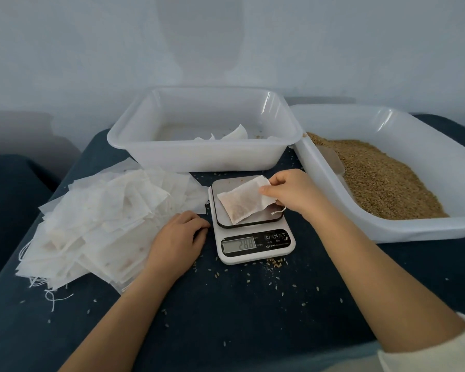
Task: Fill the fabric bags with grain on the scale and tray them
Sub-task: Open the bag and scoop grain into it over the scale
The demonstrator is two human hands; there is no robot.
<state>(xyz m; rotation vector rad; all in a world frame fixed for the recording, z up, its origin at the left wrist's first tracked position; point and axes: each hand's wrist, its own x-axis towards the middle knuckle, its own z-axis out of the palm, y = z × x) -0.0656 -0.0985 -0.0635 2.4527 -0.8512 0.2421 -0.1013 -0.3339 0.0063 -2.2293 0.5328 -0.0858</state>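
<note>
Rightward, bag (244, 202) overhanging scale (249, 221) edge.

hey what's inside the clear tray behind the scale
The tray holds a few white fabric bags and some stray grains. Its near wall hides the front part of the floor, so more could lie there.

White bags (97, 224), golden-brown grain (381, 181), white scale (253, 237), navy cloth (226, 318)
</note>
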